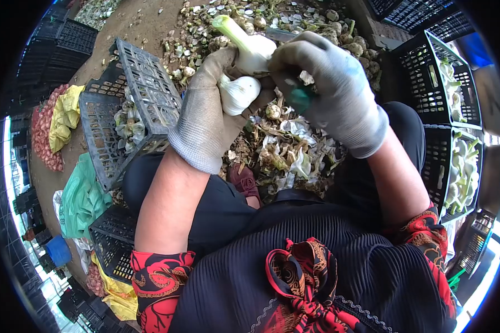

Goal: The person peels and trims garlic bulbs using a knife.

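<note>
1. Down to the ground first: a brown earthen floor (125,33) opens out beyond the left hand (203,102), and past both hands sprawls a heap of garlic (353,47) with pale scraps scattered about it.
2. Right below the hands, dry leafy peelings (294,155) pile up between the person's dark-clad knees, papery and crumpled, a maroon shoe (244,180) beside them.
3. Now the holding: the left hand, in a soiled knitted glove, is curled round two bulbs. The stemmed bulb (255,53) sits uppermost, smooth and white, its thick green stalk pointing up and away; the rounder bulb (240,94) nestles in the palm just below.
4. Over to the right hand (339,89), gloved too, knuckles bent, fingers drawn in against the upper bulb. It seems closed on a green object (301,100); that patch is blurred, so a knife handle is only a fair reading.
5. Left of the left hand, a grey lattice crate (150,83) stands tilted with garlic inside; farther out lie a glossy yellow bag (66,119), a red mesh sack (47,130) and a creased green sack (83,194).
6. Right of the right hand, two black slatted crates (416,66) carry white bulbs with green stems.
</note>
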Motion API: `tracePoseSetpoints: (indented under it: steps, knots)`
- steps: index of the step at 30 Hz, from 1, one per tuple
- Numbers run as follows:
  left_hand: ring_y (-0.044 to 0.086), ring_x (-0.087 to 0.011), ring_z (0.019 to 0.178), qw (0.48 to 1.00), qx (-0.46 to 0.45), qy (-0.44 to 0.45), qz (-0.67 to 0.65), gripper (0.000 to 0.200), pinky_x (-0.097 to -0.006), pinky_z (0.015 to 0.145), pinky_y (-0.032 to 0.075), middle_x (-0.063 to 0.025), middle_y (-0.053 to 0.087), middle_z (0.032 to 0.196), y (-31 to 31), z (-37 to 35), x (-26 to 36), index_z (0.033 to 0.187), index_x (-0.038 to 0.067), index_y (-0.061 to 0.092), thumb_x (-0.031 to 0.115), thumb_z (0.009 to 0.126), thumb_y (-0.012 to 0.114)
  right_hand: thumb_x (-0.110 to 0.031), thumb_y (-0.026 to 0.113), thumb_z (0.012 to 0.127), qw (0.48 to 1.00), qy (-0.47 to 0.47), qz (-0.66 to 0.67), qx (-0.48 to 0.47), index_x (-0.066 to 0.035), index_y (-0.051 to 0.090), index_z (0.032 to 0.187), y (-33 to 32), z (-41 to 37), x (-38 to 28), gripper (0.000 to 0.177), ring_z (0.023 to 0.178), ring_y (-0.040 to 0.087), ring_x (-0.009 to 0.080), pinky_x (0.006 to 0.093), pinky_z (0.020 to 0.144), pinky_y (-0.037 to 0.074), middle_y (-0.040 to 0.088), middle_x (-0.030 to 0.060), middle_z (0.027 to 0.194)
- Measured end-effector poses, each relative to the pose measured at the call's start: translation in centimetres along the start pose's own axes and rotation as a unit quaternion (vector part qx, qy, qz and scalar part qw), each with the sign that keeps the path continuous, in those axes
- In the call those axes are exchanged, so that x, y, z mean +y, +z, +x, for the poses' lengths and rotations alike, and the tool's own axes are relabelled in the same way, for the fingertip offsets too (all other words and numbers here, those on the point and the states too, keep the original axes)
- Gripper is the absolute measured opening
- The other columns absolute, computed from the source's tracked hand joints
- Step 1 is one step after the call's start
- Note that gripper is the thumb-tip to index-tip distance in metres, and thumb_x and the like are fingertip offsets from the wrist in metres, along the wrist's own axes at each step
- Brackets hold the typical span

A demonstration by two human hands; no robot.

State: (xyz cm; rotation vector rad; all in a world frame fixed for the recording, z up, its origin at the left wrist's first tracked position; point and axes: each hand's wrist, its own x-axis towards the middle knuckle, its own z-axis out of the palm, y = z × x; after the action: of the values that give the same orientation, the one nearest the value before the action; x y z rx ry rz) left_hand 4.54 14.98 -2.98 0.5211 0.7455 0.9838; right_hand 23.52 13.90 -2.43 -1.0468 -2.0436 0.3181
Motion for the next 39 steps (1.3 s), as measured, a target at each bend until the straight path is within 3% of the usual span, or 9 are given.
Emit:
tracePoseSetpoints:
  steps: [2,4,6,16,26,33,36,37,39]
  knots:
    - [0.069,-0.0189,0.078,0.999,-0.032,-0.034,-0.002,0.037,-0.0313,0.061,0.059,-0.0081,0.069,0.093,-0.3,-0.3,0.4,0.114,0.005,0.062,0.036,0.096,0.055,-0.001,0.069,0.084,0.995,0.025,0.100,-0.014,-0.004,0.063,0.098,-0.5,-0.2,0.6,0.016,0.083,0.065,0.0141,0.0277,0.073,0.052,0.065,0.0037,0.093]
    - [0.069,-0.0199,0.074,0.995,-0.087,-0.021,0.050,0.039,-0.0312,0.057,0.058,-0.0085,0.069,0.090,-0.8,-0.5,0.5,0.112,0.004,0.062,0.038,0.093,0.057,-0.005,0.064,0.092,0.933,0.195,0.296,-0.061,-0.003,0.062,0.101,-1.9,-0.1,-0.2,0.009,0.085,0.058,0.0061,0.0217,0.076,0.048,0.063,-0.0006,0.096]
    - [0.069,-0.0208,0.070,0.984,-0.145,-0.008,0.103,0.041,-0.0312,0.053,0.058,-0.0089,0.070,0.088,-0.8,-0.5,0.5,0.110,0.004,0.063,0.040,0.091,0.059,-0.007,0.064,0.093,0.930,0.189,0.310,-0.064,-0.004,0.062,0.100,-1.8,-0.4,0.7,0.009,0.084,0.057,0.0053,0.0209,0.075,0.047,0.063,-0.0014,0.095]
    - [0.069,-0.0152,0.086,0.986,-0.017,0.024,0.165,0.050,-0.0320,0.061,0.059,-0.0037,0.069,0.098,-2.6,1.4,0.7,0.119,0.010,0.060,0.052,0.091,0.059,-0.009,0.070,0.084,0.954,0.068,0.243,-0.161,-0.005,0.064,0.098,-1.9,-0.9,0.1,0.016,0.078,0.063,0.0121,0.0278,0.074,0.052,0.067,0.0040,0.084]
    - [0.072,-0.0165,0.073,0.993,-0.028,0.011,0.116,0.053,-0.0286,0.057,0.060,-0.0138,0.072,0.096,-3.3,1.5,2.0,0.121,0.006,0.059,0.052,0.097,0.047,-0.013,0.072,0.086,0.825,0.053,0.439,-0.353,-0.001,0.067,0.095,-2.3,-1.3,0.5,0.015,0.078,0.064,0.0124,0.0289,0.072,0.052,0.068,0.0066,0.085]
    - [0.071,-0.0199,0.075,0.986,0.018,0.052,0.156,0.054,-0.0292,0.059,0.060,-0.0148,0.071,0.096,-2.7,1.5,1.1,0.119,0.004,0.058,0.052,0.097,0.047,-0.012,0.073,0.081,0.968,0.046,0.208,-0.135,0.000,0.062,0.091,2.1,-2.1,0.4,0.019,0.078,0.063,0.0245,0.0354,0.070,0.052,0.062,0.0141,0.080]
    - [0.071,-0.0203,0.078,0.981,0.002,0.046,0.188,0.055,-0.0288,0.066,0.060,-0.0162,0.069,0.099,-2.7,1.4,0.0,0.117,-0.001,0.056,0.050,0.096,0.050,-0.020,0.075,0.088,0.927,0.251,0.239,-0.145,-0.003,0.061,0.095,2.2,-2.0,-0.2,0.023,0.079,0.055,0.0078,0.0267,0.073,0.048,0.061,0.0017,0.081]
    - [0.070,-0.0189,0.078,0.972,0.037,0.031,0.228,0.056,-0.0283,0.067,0.059,-0.0146,0.068,0.098,-2.4,1.1,-0.4,0.117,-0.002,0.056,0.050,0.095,0.053,-0.024,0.072,0.091,0.946,0.229,0.184,-0.134,-0.001,0.064,0.103,2.4,-2.1,0.3,0.027,0.079,0.053,0.0051,0.0248,0.071,0.048,0.064,0.0004,0.084]
    - [0.066,-0.0138,0.079,0.955,0.054,0.050,0.286,0.056,-0.0257,0.069,0.056,-0.0096,0.066,0.097,-1.7,0.4,-1.1,0.118,-0.001,0.058,0.050,0.094,0.056,-0.027,0.072,0.087,0.962,0.209,0.147,-0.094,0.000,0.064,0.099,3.0,-2.3,0.5,0.031,0.078,0.062,0.0246,0.0362,0.070,0.050,0.065,0.0130,0.082]
